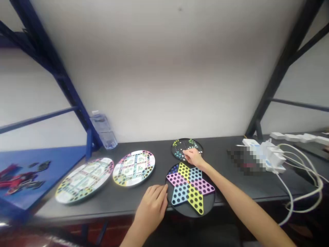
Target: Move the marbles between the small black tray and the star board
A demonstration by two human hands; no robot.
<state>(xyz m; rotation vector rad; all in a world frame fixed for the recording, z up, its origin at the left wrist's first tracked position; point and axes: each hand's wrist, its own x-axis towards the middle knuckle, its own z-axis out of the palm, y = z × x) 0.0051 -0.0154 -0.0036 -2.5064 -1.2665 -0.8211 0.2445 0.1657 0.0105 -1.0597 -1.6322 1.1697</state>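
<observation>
Head view: a Chinese checkers board (189,188), round and black with a six-pointed star in yellow, pink and light blue, is set at the front of the dark tabletop (161,152), its lower part carried past the front edge; its left rim is met by the fingers of the left hand (153,203), which are held close together and slightly bent; whether the rim is gripped or only touched cannot be told. Just behind the board, a round black tray (183,145) is seen, scattered with small yellow-green, pale blue and white pieces; above its near side the right hand (193,156) is held, fingers gathered narrowly; whether anything is pinched there cannot be told. To the left, two round printed game boards are laid, a nearer one (134,168) and a farther one (84,180); behind them a clear plastic container (104,131) is stood against the blue metal post (77,103). To the right, a white power strip (262,156) is placed, with white cables (320,187) looped beside it; just left of it, a dark object (243,158) is obscured by pixelation.
</observation>
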